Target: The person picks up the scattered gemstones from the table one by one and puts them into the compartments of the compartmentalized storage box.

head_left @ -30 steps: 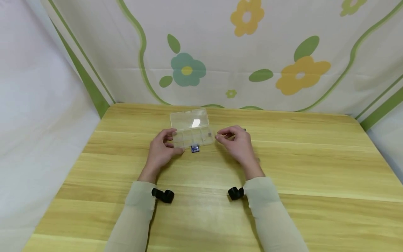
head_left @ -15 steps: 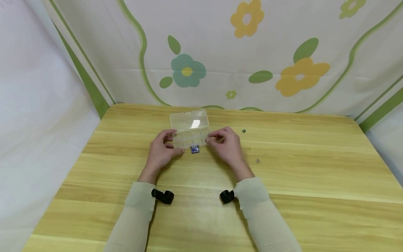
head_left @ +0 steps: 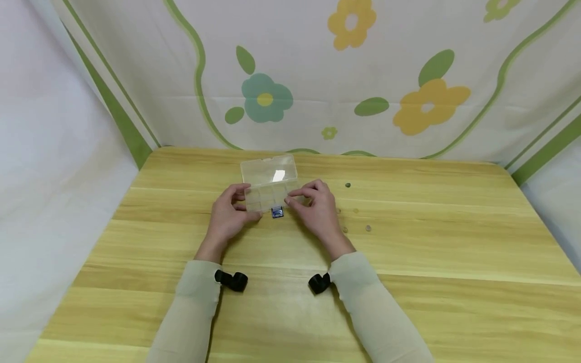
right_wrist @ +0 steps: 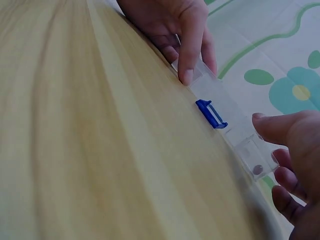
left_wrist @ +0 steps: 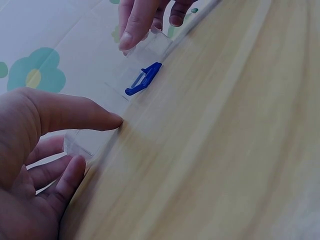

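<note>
A clear plastic compartment box lies on the table with its lid raised at the back. Its blue latch hangs off the front edge. My left hand grips the box's left end, thumb at the front and fingers behind. Over the right-hand compartments, my right hand pinches something small between thumb and forefinger; the fingertips mostly hide it. In the right wrist view, a small round greyish-purple stone sits in the end compartment, close to the curled lower fingers.
Several small stones lie on the wooden table right of my right hand, among them a dark green stone, a pale yellow stone and a greyish stone. A white flowered curtain hangs behind the table's far edge.
My right hand has moved left from beside the box's right end to over its compartments, uncovering stones on the table. My left hand keeps its grip on the box.
</note>
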A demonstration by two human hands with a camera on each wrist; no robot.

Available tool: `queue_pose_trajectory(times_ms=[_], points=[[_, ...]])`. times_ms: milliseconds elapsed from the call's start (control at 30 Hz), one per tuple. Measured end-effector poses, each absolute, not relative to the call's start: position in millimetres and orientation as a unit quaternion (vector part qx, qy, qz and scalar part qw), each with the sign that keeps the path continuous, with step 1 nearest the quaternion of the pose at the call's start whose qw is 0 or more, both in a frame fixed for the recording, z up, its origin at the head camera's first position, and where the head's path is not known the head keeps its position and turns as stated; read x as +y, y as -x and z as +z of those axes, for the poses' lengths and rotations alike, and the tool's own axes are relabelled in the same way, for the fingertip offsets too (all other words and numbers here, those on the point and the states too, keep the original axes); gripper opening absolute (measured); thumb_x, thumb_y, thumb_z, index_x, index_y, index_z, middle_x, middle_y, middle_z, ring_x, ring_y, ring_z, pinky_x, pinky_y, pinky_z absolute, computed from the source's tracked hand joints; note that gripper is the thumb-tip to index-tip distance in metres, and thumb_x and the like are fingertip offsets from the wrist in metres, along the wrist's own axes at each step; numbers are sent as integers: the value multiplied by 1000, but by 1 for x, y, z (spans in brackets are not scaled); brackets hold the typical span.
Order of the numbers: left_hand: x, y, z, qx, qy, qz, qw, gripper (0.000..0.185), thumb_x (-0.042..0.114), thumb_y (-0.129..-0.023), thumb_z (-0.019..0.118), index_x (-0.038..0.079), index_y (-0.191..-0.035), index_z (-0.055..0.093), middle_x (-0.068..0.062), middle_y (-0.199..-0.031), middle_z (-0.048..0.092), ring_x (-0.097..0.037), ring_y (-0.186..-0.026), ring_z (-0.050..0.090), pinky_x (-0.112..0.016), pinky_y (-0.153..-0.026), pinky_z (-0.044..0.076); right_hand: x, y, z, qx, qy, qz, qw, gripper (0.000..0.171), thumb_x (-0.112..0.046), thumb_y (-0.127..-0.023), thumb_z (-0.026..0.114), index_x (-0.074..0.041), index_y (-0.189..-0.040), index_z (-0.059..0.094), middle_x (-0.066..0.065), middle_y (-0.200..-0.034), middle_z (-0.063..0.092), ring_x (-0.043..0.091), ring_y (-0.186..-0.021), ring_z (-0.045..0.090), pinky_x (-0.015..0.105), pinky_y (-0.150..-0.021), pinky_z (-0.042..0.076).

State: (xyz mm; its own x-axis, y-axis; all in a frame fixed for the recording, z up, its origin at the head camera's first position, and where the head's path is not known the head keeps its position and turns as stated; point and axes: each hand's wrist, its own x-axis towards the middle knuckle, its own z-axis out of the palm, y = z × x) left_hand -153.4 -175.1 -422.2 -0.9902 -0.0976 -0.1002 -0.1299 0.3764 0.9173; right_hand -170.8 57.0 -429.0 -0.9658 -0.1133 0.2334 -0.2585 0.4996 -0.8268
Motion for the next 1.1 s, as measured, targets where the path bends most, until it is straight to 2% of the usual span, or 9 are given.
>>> queue_pose_trajectory(times_ms=[200, 500, 1100], points=[[-177, 153, -422, 831, 67, 551, 19, 80, 1, -79, 90, 12, -151, 59, -18, -137, 63, -32, -111, 65, -33, -95, 56, 54, 171, -430, -867, -123, 478, 67, 17, -26, -94, 86, -14, -105, 86, 7, -111, 64, 26, -107, 51, 34, -86, 41], [-182, 147, -422, 836, 78, 543, 22, 78, 3, -81, 90, 13, -152, 58, -18, -138, 61, -33, -114, 62, -39, -100, 53, 49, 169, -431, -870, -134, 469, 67, 17, -28, -94, 85, -15, -106, 86, 6, -112, 64, 26, -108, 50, 34, -86, 42], [-174, 153, -424, 838, 69, 541, 20, 79, 1, -80, 90, 13, -151, 59, -17, -137, 63, -33, -113, 63, -36, -98, 53, 56, 171, -432, -872, -123, 467, 79, 18, -28, -93, 86, -14, -106, 86, 5, -111, 65, 25, -106, 51, 34, -86, 41]])
